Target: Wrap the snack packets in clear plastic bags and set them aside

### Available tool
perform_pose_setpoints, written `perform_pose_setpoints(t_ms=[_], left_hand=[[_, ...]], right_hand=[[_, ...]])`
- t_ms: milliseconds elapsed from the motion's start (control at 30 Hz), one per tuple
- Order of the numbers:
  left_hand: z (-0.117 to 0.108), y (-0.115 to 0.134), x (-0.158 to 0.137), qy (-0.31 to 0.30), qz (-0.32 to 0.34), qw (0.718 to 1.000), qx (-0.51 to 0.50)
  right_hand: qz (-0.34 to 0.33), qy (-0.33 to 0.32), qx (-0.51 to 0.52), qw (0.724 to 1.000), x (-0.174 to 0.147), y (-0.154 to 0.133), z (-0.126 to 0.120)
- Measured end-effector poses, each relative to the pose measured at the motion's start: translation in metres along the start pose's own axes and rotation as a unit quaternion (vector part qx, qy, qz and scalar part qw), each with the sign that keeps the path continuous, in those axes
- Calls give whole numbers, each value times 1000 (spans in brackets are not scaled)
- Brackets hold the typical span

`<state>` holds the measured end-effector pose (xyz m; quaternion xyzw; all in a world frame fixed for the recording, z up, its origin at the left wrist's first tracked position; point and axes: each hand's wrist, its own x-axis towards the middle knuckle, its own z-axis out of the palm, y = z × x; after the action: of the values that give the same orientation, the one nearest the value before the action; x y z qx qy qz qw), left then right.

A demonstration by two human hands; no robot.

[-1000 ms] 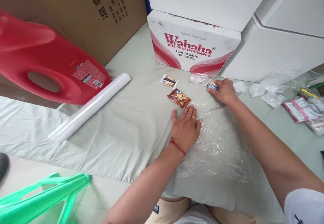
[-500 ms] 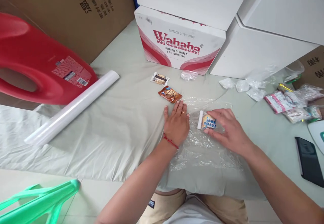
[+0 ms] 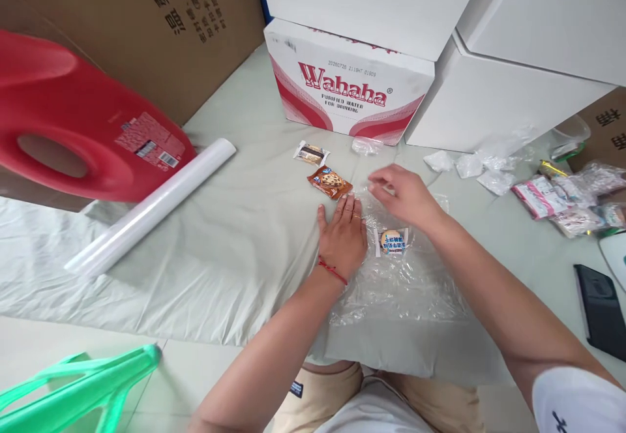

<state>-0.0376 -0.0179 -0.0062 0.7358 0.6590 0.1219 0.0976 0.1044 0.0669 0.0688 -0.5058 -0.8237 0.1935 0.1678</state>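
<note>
My left hand (image 3: 342,242) lies flat with fingers stretched out, palm down at the left edge of a sheet of clear plastic film (image 3: 405,289). Its fingertips are close to a brown cookie packet (image 3: 330,182). On the film, just right of this hand, rests a small clear biscuit packet (image 3: 392,242) with blue lettering. My right hand (image 3: 398,192) is above the far part of the film, its fingers bent and a gap showing by the thumb; I see nothing held in it. Behind the brown packet is another small wrapped biscuit (image 3: 312,153).
A white roll (image 3: 151,208) leans beside a red jug (image 3: 92,120) on the left. The Wahaha box (image 3: 347,87) stands at the back. Several wrapped snacks (image 3: 542,197), crumpled clear packets (image 3: 469,165) and a black phone (image 3: 599,309) are on the right. A green stool (image 3: 98,381) stands below left.
My right hand has let go of the biscuit packet, leaving it on the film, and has moved away and left toward the brown packet. My left hand has stayed in place.
</note>
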Motion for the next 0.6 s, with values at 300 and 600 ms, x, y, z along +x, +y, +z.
perform_pose_setpoints(t_ms=[300, 600], left_hand=[[3, -1, 0, 10, 5, 1000, -19], [5, -2, 0, 19, 3, 999, -42]], right_hand=[[49, -54, -129, 989, 154, -48, 83], [-92, 53, -121, 987, 108, -47, 30]])
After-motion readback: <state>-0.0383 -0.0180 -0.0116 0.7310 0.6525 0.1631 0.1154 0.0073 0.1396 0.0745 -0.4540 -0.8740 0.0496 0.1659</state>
